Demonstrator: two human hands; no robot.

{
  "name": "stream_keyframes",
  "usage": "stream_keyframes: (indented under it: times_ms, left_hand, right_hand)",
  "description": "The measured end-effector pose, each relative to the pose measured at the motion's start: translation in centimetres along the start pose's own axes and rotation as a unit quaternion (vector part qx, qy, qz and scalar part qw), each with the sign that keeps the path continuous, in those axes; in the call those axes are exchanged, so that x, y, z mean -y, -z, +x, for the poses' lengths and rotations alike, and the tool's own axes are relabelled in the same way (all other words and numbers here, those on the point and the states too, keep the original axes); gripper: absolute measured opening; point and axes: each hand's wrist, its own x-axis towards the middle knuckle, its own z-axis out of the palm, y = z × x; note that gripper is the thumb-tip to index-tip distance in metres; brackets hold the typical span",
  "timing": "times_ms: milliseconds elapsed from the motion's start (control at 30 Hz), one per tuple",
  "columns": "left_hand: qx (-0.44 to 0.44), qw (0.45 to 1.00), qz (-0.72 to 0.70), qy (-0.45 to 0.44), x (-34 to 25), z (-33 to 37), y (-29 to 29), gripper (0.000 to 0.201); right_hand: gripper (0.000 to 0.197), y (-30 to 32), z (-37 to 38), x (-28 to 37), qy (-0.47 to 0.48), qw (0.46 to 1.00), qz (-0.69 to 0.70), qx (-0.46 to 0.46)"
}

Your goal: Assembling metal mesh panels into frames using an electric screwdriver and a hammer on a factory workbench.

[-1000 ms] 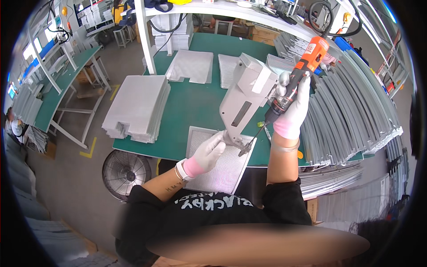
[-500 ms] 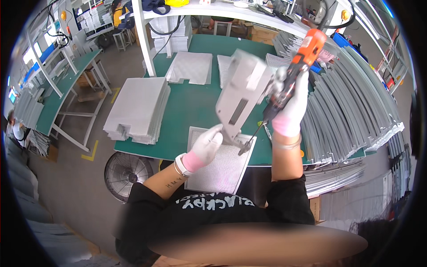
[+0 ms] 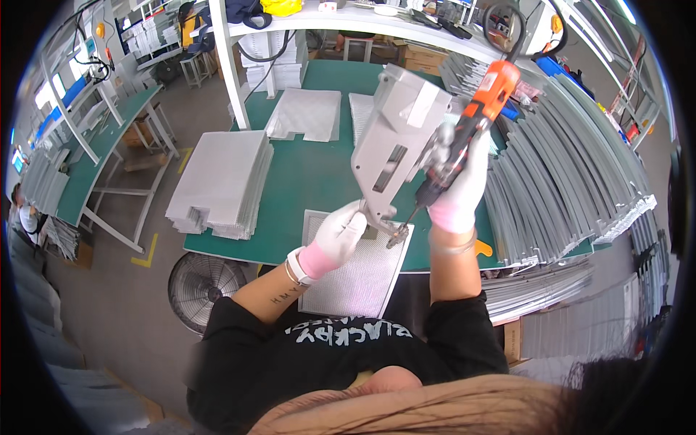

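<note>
My left hand [image 3: 338, 238], in a white glove with a pink cuff, pinches the lower end of a grey metal housing [image 3: 391, 134]. The housing is tilted, with a long slot in its side and small metal fittings at its foot. In my gloved right hand [image 3: 464, 190] is an orange and black power screwdriver [image 3: 496, 88], its cable running up from the top. Its thin bit slants down to the fittings at the housing's foot; whether it sits in a screw I cannot tell. Below lies a framed white mesh panel [image 3: 348, 286] at the table's front edge.
A stack of pale panels [image 3: 217, 174] stands left on the green table [image 3: 304, 174], with another panel [image 3: 304, 114] behind. Long grey strips [image 3: 573, 167] are piled at the right. An orange-yellow piece [image 3: 483, 249] lies near the front edge. A fan [image 3: 206, 290] stands on the floor.
My right hand and the screwdriver have come down and left, bringing the bit to the housing's foot. My left hand keeps its hold, and the housing has shifted only slightly.
</note>
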Motion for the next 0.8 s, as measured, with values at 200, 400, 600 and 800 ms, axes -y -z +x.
stream_keyframes:
  times_ms: [200,400,600,800]
  left_hand:
    - [0.037,0.999,0.038,-0.010,0.4,-0.8,-0.1,0.039]
    - [-0.017,0.999,0.023,-0.015,-0.4,0.8,0.1,0.038]
    - [-0.007,1.000,0.021,0.023,0.9,-0.4,0.9,0.038]
    - [0.026,0.999,-0.003,0.028,1.6,-0.5,1.6,0.044]
  right_hand:
    - [0.053,-0.7,3.6,2.8,0.031,0.999,-0.020,0.017]
    - [0.052,0.2,0.9,-0.1,0.017,0.998,0.018,0.052]
    - [0.041,0.1,2.0,-0.2,0.014,0.999,-0.040,-0.012]
    - [0.036,0.2,4.2,1.9,0.045,0.998,-0.006,0.042]
